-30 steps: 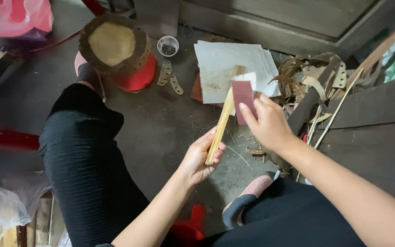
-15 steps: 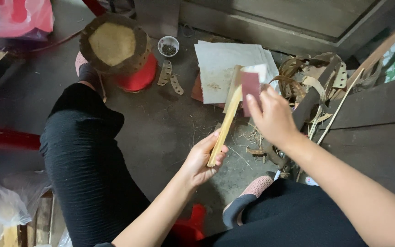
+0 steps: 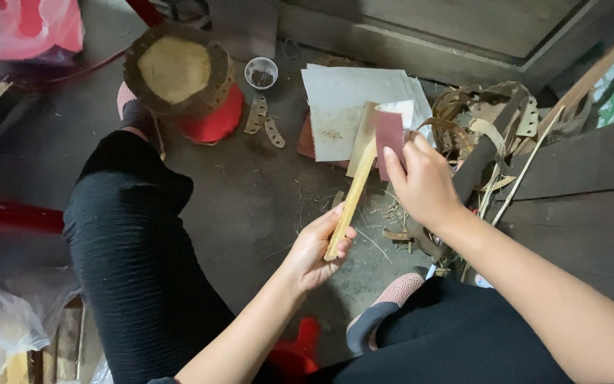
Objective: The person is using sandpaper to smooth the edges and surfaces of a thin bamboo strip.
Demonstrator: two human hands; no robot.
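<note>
Since half a second ago, the right hand (image 3: 424,183) has slid its folded piece of dark red sandpaper (image 3: 391,135) a little farther up the bamboo strip (image 3: 353,188), to the strip's far end. Its fingers are clenched around the sandpaper, pressing it against the strip. The left hand (image 3: 318,249) grasps the strip's near end between thumb and fingertips, so the strip slants up and away at the centre of the scene.

Below lies a dark, dusty concrete floor (image 3: 250,206), littered with fibres and shavings. The person sits low, black-clad legs spread to either side. On the far left stands a red stool (image 3: 186,89) with a worn round cushion, and a small cup (image 3: 261,72) just right of it. Pale sheets of paper (image 3: 342,107) lie beyond the strip. To the right is a tangle of curled bamboo strips (image 3: 488,131), beside dark wooden planks (image 3: 577,163).
</note>
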